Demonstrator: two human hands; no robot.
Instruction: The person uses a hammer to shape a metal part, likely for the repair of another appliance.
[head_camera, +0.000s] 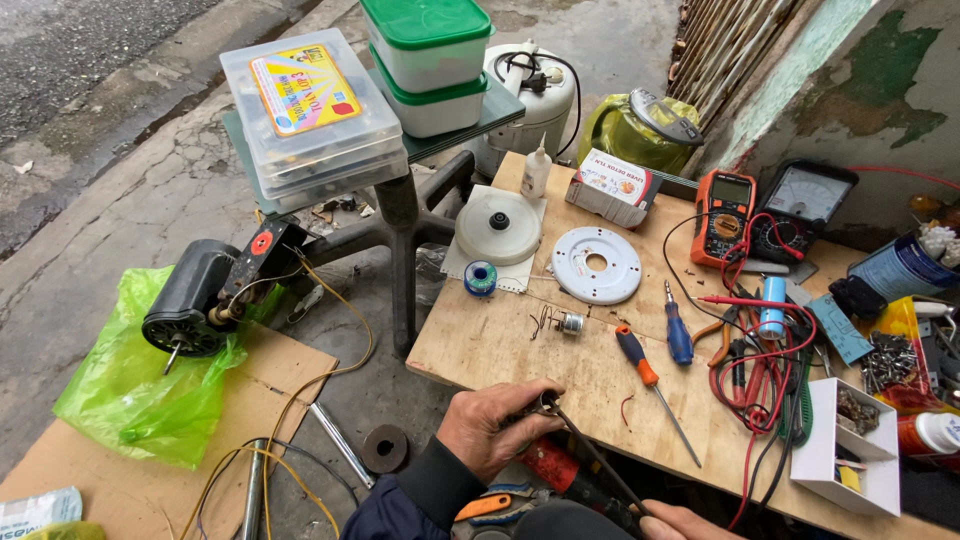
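1 head view, looking steeply down over wooden board (520, 350) and pavement, fairly close; lower edge perhaps cropped.

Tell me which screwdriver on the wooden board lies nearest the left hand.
The orange-handled screwdriver, lying diagonally, is nearest the left hand. The blue-handled screwdriver lies farther off, toward the red test leads.

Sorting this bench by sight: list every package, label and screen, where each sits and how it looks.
Clear plastic case, stool top left: yellow label.
Two stacked white tubs, beside it: green lids.
Small carton, board's far edge: white and red.
Orange digital meter, right of carton: grey screen.
Black analogue meter, next right: pale dial face.
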